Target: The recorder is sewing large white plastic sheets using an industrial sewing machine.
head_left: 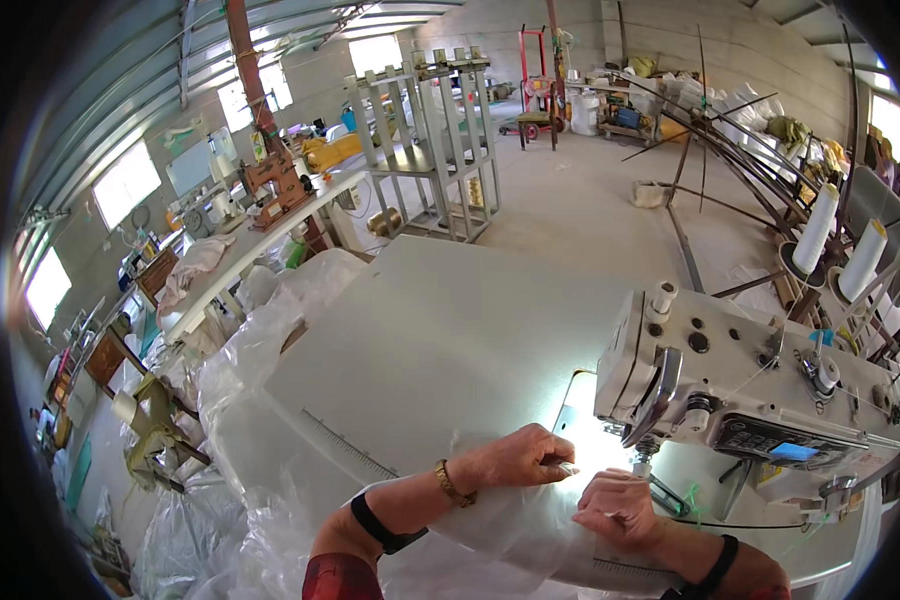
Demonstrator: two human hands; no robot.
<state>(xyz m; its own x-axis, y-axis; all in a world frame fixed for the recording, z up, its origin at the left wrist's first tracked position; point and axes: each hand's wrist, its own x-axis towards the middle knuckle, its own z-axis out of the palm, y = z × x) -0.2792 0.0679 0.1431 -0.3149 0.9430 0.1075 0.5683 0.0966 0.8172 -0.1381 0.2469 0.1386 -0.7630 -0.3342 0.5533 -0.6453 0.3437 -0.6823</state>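
A thin translucent plastic sheet (515,525) drapes over the near edge of a pale sewing table (450,330). My left hand (515,458), with a gold watch on its wrist, pinches the sheet's edge between thumb and fingers. Close beside it, my right hand (620,508) has its fingers curled onto the same sheet. Both hands are just left of the needle area of a white industrial sewing machine (740,350), whose lamp brightly lights the spot. The right fingers lie nearest the presser foot, and the glare hides fine detail of the sheet there.
White thread cones (818,230) stand behind the machine at the right. Crumpled clear plastic (255,370) is heaped along the table's left side. Farther off are a grey metal rack (435,150) and a brown sewing machine (273,185) on a side bench. Long metal bars (710,150) lean at the right.
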